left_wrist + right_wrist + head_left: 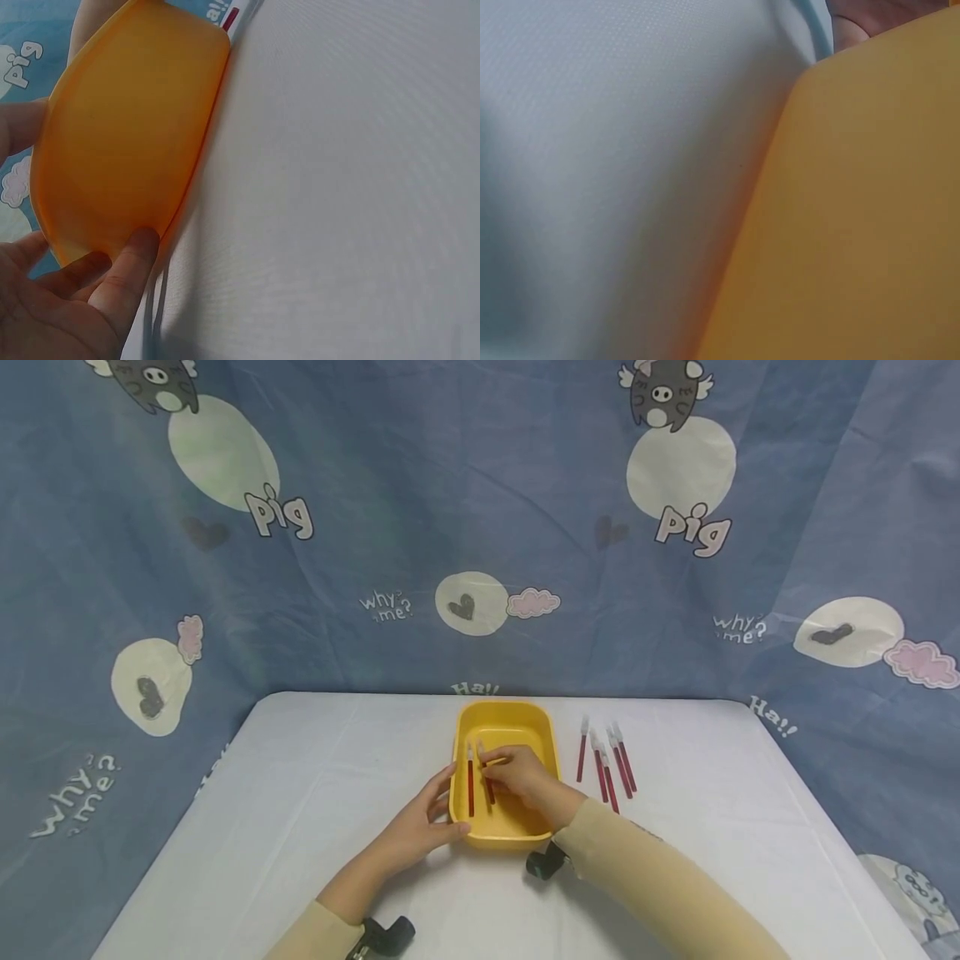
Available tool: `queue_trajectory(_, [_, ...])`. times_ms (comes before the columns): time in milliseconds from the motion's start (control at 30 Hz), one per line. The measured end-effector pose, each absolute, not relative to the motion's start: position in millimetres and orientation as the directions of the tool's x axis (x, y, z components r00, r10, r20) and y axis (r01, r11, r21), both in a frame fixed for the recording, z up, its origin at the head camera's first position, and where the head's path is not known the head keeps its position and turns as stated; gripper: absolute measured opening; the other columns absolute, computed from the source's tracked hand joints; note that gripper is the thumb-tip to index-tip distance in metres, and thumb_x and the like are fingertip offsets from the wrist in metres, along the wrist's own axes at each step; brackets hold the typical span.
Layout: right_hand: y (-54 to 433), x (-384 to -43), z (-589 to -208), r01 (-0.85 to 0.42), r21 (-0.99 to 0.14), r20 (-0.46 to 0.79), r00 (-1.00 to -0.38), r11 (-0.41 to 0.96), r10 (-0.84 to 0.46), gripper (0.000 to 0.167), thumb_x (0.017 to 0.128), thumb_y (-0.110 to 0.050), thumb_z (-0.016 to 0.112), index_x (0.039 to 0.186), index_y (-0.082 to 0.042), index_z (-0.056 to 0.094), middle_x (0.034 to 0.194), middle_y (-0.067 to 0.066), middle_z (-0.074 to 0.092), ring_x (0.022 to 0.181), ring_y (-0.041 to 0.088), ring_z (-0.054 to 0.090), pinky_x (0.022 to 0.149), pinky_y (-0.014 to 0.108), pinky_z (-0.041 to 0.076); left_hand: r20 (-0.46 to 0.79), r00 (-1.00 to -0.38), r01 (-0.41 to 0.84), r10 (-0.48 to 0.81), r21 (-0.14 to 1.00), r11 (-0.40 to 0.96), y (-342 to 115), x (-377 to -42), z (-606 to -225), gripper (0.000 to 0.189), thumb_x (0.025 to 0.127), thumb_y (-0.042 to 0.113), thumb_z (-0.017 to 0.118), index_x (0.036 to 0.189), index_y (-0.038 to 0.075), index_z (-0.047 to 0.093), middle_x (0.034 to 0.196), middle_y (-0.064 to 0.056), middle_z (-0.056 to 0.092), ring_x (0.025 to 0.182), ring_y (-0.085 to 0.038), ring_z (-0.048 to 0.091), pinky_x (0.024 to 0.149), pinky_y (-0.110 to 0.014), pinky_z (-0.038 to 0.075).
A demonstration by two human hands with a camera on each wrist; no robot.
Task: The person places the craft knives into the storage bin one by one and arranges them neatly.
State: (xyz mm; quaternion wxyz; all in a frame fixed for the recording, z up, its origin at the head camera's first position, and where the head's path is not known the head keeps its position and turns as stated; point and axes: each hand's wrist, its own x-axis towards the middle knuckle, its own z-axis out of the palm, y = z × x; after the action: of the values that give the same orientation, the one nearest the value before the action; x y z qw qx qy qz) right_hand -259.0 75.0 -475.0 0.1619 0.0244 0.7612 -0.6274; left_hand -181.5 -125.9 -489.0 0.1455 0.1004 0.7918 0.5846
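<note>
In the head view a yellow tray stands on the white table. My left hand holds its near left corner, thumb at the front rim and fingers along the left side. The left wrist view shows these fingers against the tray's outer wall. Inside the tray, my right hand pinches a slim, dark red pen-like stick with a clear, pale end. Another such stick lies to its left in the tray. In the right wrist view the tray wall hides the right hand's fingers.
Several more red sticks with pale ends lie loosely on the white table right of the tray. A blue printed cloth hangs behind the table. Dark wrist devices sit at both cuffs.
</note>
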Motion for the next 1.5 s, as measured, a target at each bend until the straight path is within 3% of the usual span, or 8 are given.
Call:
queue_trajectory(767, [71.7,-257.9,-476.8,0.222,-0.954,-0.252,-0.958,0.201,-0.138,0.026,0.091,0.004,0.069,0.116,0.003,0.071,0.107,0.018,0.071,0.083,0.019,0.070,0.076,0.033,0.062,-0.110,-0.940,-0.010,0.323,0.954,0.298,-126.4,-182.6,-489.9,0.095,0.085,0.029,0.082,0.160,0.031,0.023,0.163,-0.009,0.028,0.142,-0.037,0.039,0.106,-0.052,0.045])
queue_trajectory(1133, [72.7,-258.0,-477.4,0.213,-0.958,-0.242,-0.960,0.193,-0.141,0.024,0.090,0.004,0.069,0.113,0.007,0.069,0.096,0.017,0.071,0.076,0.017,0.069,0.074,0.032,0.062,-0.104,-0.940,-0.009,0.325,0.960,0.281,-126.9,-182.4,-489.4,0.097,0.085,0.027,0.082,0.160,0.029,0.021,0.163,-0.012,0.027,0.142,-0.036,0.039,0.107,-0.050,0.045])
queue_trajectory(1500, [76.8,-258.1,-473.1,0.184,-0.965,-0.205,-0.973,0.186,-0.101,0.024,0.090,0.003,0.068,0.113,0.006,0.069,0.100,0.015,0.069,0.080,0.021,0.069,0.076,0.033,0.062,-0.109,-0.939,-0.011,0.325,0.958,0.287,-125.7,-182.5,-491.8,0.097,0.084,0.030,0.082,0.160,0.031,0.022,0.162,-0.010,0.028,0.141,-0.035,0.041,0.107,-0.050,0.045])
